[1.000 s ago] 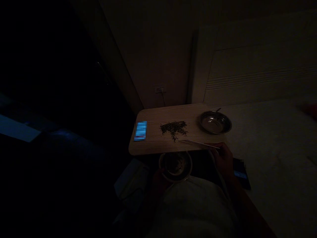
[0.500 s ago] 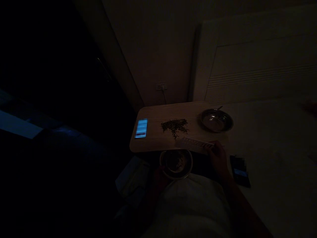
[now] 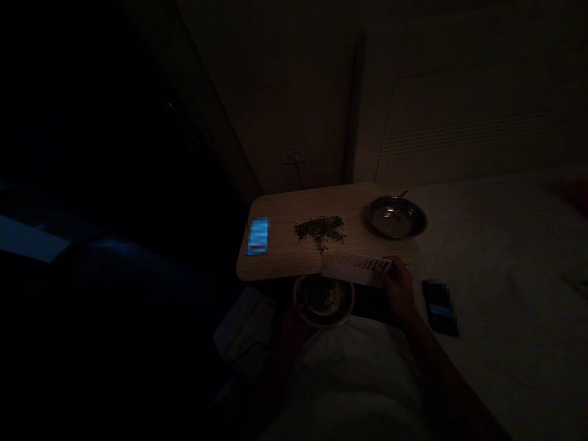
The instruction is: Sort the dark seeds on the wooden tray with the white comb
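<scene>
The room is very dark. My left hand (image 3: 295, 323) is closed on the rim of a metal bowl (image 3: 324, 321), held just below the table's front edge. Small dark bits lie in that bowl. My right hand (image 3: 399, 283) grips the right end of a long pale strip with a row of slots (image 3: 356, 267), perhaps plastic. The strip lies along the front edge of the wooden table (image 3: 275, 269), its left end near the bowl. Behind it a loose pile of small dark pieces (image 3: 319, 229), like seeds or dry leaves, is spread on the wood; their kind is unclear.
A second metal bowl (image 3: 397, 229) with a handle sticking out stands at the table's right end. A lit phone (image 3: 258, 236) lies on the left. Another dark phone (image 3: 440, 308) rests on the pale surface (image 3: 505, 294) to the right. A wall socket (image 3: 293, 155) holds a cable.
My right hand has turned the strip, so more of its pale flat side shows near the table edge. My left hand still holds the bowl. The whole view has shifted slightly.
</scene>
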Motion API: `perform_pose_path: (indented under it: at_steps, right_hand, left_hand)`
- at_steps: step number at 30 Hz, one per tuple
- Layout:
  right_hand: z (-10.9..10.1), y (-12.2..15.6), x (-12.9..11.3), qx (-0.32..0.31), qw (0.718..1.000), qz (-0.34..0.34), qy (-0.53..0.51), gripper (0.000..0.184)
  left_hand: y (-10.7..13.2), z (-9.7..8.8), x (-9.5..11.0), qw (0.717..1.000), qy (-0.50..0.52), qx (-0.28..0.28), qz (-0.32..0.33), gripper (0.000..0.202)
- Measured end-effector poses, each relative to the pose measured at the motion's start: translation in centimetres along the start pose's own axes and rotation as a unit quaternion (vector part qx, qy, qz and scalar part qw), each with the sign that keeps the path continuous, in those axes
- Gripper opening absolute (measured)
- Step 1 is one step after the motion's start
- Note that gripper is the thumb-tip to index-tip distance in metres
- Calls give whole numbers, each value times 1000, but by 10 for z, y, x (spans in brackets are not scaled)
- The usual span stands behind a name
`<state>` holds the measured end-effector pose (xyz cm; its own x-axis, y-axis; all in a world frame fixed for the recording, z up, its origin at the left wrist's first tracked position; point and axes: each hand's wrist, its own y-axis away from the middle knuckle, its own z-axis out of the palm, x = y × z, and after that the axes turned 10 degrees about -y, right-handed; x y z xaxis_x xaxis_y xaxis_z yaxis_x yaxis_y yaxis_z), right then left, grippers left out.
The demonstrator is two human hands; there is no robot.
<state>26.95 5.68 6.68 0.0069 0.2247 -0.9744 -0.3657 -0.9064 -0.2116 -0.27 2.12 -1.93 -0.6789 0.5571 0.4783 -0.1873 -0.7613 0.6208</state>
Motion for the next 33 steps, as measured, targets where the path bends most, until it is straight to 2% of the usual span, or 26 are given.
perform_pose_path:
  at_steps: [9, 16, 21, 33]
  right_hand:
    - [7, 0, -5, 0, 1000, 2, 8, 19]
    - [2, -2, -3, 19, 999, 13, -29, 18]
    - [0, -1, -4, 31, 999, 17, -21, 19]
    - [-2, -3, -4, 30, 999, -9, 5, 20]
  left_hand:
    - [5, 4, 3, 1000, -2, 4, -5, 42]
    - [5, 5, 1, 1000, -8, -1, 24, 41]
    - [4, 6, 0, 1000, -15, -5, 13, 33]
    - [8, 3, 3, 1000, -18, -20, 4, 34]
